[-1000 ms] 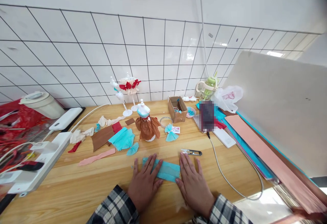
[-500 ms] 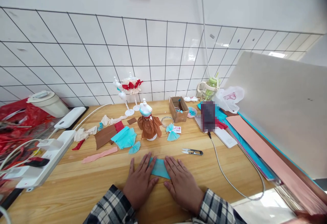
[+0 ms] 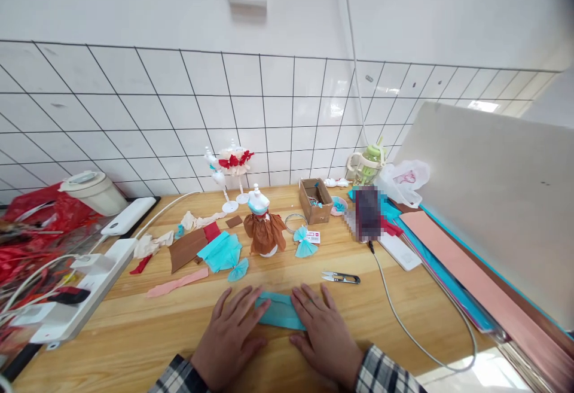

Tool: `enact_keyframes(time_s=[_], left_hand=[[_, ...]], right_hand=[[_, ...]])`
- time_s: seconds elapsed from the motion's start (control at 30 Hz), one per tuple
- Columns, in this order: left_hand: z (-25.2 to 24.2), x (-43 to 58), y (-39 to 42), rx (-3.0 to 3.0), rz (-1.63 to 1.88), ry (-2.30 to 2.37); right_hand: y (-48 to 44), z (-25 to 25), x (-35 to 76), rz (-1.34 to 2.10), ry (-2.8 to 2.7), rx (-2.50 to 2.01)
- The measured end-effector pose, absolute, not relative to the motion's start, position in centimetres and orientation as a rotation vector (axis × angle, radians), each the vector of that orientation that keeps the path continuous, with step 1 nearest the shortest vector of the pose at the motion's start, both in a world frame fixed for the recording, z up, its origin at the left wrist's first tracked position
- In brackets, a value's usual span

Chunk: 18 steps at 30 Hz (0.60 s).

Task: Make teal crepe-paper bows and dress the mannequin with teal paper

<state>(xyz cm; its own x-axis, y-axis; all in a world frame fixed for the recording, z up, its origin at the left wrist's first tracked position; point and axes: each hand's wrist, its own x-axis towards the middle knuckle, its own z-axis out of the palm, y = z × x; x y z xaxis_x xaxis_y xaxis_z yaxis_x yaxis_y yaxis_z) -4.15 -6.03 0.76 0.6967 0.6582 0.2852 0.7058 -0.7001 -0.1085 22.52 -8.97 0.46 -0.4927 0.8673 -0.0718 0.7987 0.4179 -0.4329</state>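
Observation:
A folded piece of teal crepe paper (image 3: 278, 310) lies flat on the wooden table (image 3: 134, 333) near its front edge. My left hand (image 3: 228, 333) rests palm down on its left end, fingers spread. On the paper's right end my right hand (image 3: 323, 333) presses flat, fingers stretched out. Both wrists wear plaid sleeves. Small thread snips (image 3: 341, 277) lie just beyond my right hand. A miniature mannequin in a brown paper dress (image 3: 264, 230) stands behind the paper.
Teal, brown, pink and cream paper scraps (image 3: 197, 248) lie left of the mannequin. A small cardboard box (image 3: 315, 200), a blurred phone (image 3: 368, 213) with a cable (image 3: 417, 339), a white power strip (image 3: 76, 288) and stacked paper sheets (image 3: 461, 273) surround the spot.
My hands have come closer together along the teal paper, which now shows shorter between them. The camera has tilted up slightly.

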Motion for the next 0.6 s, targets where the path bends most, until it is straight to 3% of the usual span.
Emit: enact_keyframes(time_s=[0.33, 0.6], left_hand=[[1.0, -1.4, -5.7, -3.074, -0.434, -1.126], [-0.4, -1.8, -5.1, -3.074, -0.559, -1.191]], right_hand=[[-7.4, 3.0, 23.3, 0.542, -2.457, -1.507], [-7.3, -1.5, 21.9, 0.199, -2.574, -1.228]])
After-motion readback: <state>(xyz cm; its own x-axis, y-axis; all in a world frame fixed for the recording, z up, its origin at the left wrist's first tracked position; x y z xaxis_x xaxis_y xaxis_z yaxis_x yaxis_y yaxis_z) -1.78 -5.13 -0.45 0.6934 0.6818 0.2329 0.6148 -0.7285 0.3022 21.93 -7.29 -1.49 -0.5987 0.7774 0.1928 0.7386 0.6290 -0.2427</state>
